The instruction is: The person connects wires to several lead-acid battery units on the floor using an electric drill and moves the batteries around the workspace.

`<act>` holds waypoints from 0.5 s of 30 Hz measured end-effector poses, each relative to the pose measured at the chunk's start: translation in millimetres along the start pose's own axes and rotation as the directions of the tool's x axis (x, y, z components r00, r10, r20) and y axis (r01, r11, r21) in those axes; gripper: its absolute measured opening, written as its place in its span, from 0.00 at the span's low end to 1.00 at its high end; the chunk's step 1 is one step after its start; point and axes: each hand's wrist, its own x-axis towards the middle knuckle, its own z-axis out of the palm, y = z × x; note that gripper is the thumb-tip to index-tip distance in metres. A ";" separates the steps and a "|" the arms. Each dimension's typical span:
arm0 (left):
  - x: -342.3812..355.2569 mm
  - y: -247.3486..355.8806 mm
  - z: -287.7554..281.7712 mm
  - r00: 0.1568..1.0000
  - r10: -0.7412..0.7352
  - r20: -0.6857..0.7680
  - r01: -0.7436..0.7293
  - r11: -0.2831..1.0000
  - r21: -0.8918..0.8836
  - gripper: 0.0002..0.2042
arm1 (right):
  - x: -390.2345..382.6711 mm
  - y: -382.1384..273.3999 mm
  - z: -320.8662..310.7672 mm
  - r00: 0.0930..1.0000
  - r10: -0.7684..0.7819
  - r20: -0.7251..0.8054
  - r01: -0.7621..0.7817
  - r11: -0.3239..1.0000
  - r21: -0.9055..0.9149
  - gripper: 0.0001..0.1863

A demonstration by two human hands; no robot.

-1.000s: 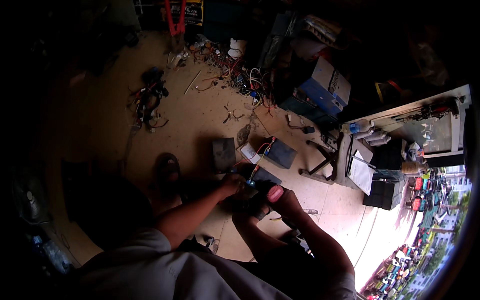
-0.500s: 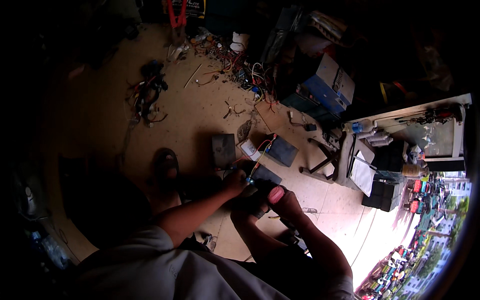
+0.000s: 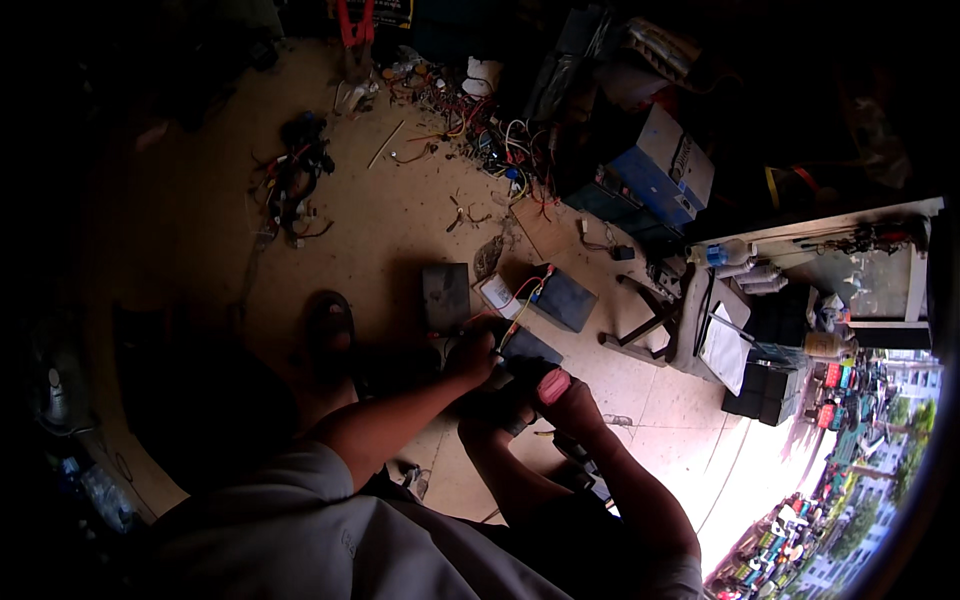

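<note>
In the head view, my left grip [image 3: 472, 360] was together on the lower ends of the thin red and yellow wires [image 3: 521, 312], the fingertips deep in shadow. My right grip [image 3: 568, 402] was clamped round a pink thing [image 3: 553, 386], too dim to name. The wires ran from the far end of the right block [image 3: 567, 305] down to my left grip. The near block [image 3: 532, 346] lay just beyond both grips, so they had little room forward. The left block [image 3: 446, 292] stood on the other side of the white case [image 3: 498, 293], whose edges came close to both blocks.

More room lay leftward, where the floor [image 3: 375, 225] stretched from the left block to the harness [image 3: 298, 180]. On the right, the stand's [image 3: 655, 325] crossed legs came near the right block, and paper [image 3: 723, 350] lay beyond.

As for containers, the blue box [image 3: 652, 168] sat past the wire heap [image 3: 500, 140], its inside hidden. A bottle [image 3: 727, 253] and a tan jar [image 3: 823, 344] were farther right; I could not tell what they held.
</note>
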 end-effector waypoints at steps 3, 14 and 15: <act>2.5 6.9 -0.9 1.000 0.013 0.016 -0.013 1.000 0.012 0.13 | 5.3 14.2 1.2 0.991 -0.135 0.011 0.134 0.966 -0.221 0.19; -4.6 11.6 -3.8 0.996 0.086 -0.032 -0.089 0.991 -0.100 0.18 | 3.1 -22.8 -10.6 0.991 -0.038 0.130 0.062 0.981 -0.183 0.18; -5.8 14.7 -6.3 0.997 0.075 -0.032 -0.078 0.989 -0.128 0.19 | 5.0 -28.7 -12.1 0.990 -0.011 0.143 0.047 0.967 -0.250 0.18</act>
